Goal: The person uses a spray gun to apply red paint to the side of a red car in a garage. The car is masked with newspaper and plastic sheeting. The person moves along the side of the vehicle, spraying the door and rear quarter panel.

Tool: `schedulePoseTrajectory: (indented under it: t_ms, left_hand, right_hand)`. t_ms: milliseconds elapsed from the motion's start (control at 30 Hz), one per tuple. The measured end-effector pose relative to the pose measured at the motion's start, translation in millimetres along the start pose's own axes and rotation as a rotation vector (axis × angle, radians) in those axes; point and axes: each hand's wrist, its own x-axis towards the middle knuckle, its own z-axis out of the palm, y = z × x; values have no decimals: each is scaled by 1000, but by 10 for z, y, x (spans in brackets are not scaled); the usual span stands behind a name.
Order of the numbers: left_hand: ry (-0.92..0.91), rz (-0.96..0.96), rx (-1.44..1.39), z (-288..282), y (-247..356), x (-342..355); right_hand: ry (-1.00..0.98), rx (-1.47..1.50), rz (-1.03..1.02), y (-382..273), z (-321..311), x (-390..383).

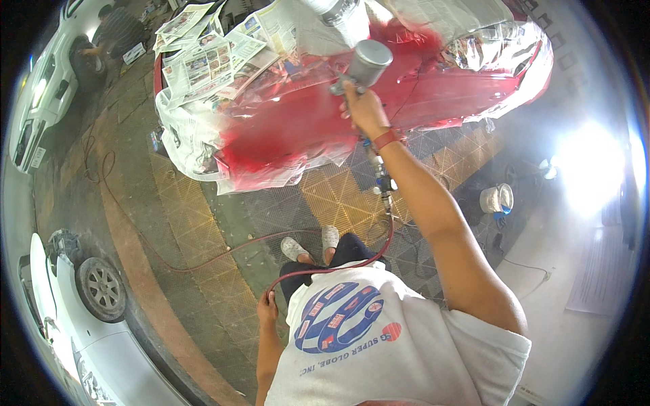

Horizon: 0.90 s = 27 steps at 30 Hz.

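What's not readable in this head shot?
Head view, all:
Trigger of the spray gun: hidden by the right hand.
Red car: far side cut off by the upper edge; part of its surface covered by newspapers.
Lamp: shape lost in its own glare.
White car at lower left: cut off by the fisheye rim.

White T-shirt (420, 331) is sporting a line of blue capitals (342, 362) plus a blue swirly emblem (342, 318) with smaller lettering, all facing upside down from up here. Newspaper sheets (203, 64) on the red car (291, 128) are showing print too tiny to read, and the white vehicle's (53, 88) plate (38, 158) is blurring out too.
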Motion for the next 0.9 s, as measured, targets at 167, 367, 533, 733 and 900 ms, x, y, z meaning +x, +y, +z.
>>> schedulePoseTrajectory:
  t_ms: [167,367,533,733,900]
  left_hand:
    - [25,-113,-36,-208,-525,-48]
    - [82,-77,-79,-408,-694,-17]
    - [47,-76,2,-458,-375,146]
    - [-95,116,-9,-305,10,558]
    - [-126,246,108,-170,959,587]
  right_hand:
    - [-127,22,-31,-306,991,-283]
    - [-363,107,-13,-461,1539,-268]
    - [-117,60,14,-320,1039,-123]
    - [219,-54,-43,11,-296,150]
    - [396,-76,-34,310,-1396,445]
